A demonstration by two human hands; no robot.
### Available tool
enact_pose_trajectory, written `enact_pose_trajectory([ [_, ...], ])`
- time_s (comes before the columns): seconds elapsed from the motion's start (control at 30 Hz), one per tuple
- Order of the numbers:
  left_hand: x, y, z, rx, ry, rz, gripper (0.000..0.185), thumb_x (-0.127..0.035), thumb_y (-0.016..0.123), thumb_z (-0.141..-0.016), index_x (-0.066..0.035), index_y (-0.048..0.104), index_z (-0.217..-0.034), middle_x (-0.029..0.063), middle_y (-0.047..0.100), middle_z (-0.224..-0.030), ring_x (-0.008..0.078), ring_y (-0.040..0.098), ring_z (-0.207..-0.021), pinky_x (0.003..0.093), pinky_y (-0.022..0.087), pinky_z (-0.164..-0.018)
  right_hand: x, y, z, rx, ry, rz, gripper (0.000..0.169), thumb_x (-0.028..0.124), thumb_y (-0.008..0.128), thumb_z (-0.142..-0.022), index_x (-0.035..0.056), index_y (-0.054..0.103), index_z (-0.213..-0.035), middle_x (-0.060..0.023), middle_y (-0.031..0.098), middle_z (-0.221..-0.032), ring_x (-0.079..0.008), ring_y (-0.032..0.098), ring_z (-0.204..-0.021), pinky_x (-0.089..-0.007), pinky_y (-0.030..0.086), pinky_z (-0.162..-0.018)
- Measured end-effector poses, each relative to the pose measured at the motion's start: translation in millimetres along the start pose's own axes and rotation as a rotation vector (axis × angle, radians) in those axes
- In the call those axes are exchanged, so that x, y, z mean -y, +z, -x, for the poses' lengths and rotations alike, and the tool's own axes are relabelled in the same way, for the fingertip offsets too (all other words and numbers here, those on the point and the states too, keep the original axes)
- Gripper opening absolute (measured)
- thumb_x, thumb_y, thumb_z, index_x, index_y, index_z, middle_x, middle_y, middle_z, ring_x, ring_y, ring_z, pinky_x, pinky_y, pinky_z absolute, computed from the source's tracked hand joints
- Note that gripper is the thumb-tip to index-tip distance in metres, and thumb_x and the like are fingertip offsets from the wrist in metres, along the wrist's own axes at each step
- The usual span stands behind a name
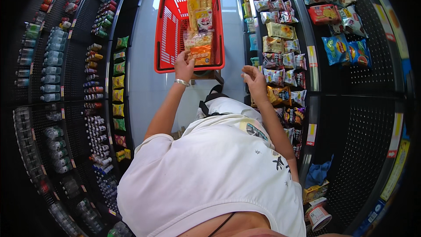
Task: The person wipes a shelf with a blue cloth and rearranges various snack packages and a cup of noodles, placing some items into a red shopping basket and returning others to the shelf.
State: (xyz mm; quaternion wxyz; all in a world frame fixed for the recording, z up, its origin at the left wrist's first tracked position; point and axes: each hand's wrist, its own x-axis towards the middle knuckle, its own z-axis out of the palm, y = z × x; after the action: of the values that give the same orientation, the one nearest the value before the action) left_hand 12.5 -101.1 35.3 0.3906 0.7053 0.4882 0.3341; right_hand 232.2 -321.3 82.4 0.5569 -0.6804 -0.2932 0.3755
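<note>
A red plastic shopping basket [158,47] stands on a small stool [210,76] in front of me. Over its near rim is my left hand [184,65], fingers apart, with the fingertips beside an orange snack packet [201,55]; whether they touch it is unclear. Behind that packet lie a clear-wrapped pale food pack [198,40], a white and pink packet [204,19] and a long yellow bread-like pack [194,5], all along the basket's right side. My right hand [255,80] hovers near the right-hand shelf, its fingers loosely curled and holding nothing visible.
Shelves of drink bottles [52,59] and bagged chips [118,82] line the left. On the right run rows of small packaged snacks [273,57], with blue chip bags [335,48] on another shelf. A tiled floor [144,39] lies between them.
</note>
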Motion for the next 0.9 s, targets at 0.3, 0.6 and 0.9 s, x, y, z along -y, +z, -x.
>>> enact_pose_trajectory([
  [0.3,82.1,-1.3,-77.7,0.258,-0.36,-0.063,0.047,-0.018,0.075,-0.08,0.007,0.061,-0.118,0.0176,0.071,-0.104,0.0234,0.069,-0.092,0.034,0.055,-0.081,10.7,105.7,-90.6,0.056,0.091,-0.122,0.053,0.003,0.065,-0.09,-0.008,0.046,-0.139,-0.0229,0.058,-0.135,-0.026,0.062,-0.121,-0.0323,0.051,-0.099],
  [0.6,180.7,49.0,-81.2,0.634,-0.443,-0.026,0.043,-0.011,0.07,-0.08,0.003,0.062,-0.119,0.0222,0.072,-0.105,0.0314,0.072,-0.093,0.038,0.056,-0.082,-50.4,171.3,-166.4,0.182,0.517,0.256,0.068,0.013,0.069,-0.086,-0.0112,0.037,-0.141,-0.0243,0.054,-0.137,-0.0311,0.056,-0.124,-0.0374,0.044,-0.103],
  [0.9,107.4,28.1,-86.4,0.735,-0.536,-0.094,0.037,-0.011,0.071,-0.081,0.006,0.064,-0.113,0.0211,0.072,-0.101,0.0307,0.071,-0.092,0.0367,0.056,-0.081,-62.1,182.4,-169.4,0.145,0.568,0.302,0.055,0.011,0.07,-0.083,-0.0065,0.05,-0.131,-0.0204,0.064,-0.123,-0.028,0.063,-0.111,-0.0366,0.05,-0.094],
])
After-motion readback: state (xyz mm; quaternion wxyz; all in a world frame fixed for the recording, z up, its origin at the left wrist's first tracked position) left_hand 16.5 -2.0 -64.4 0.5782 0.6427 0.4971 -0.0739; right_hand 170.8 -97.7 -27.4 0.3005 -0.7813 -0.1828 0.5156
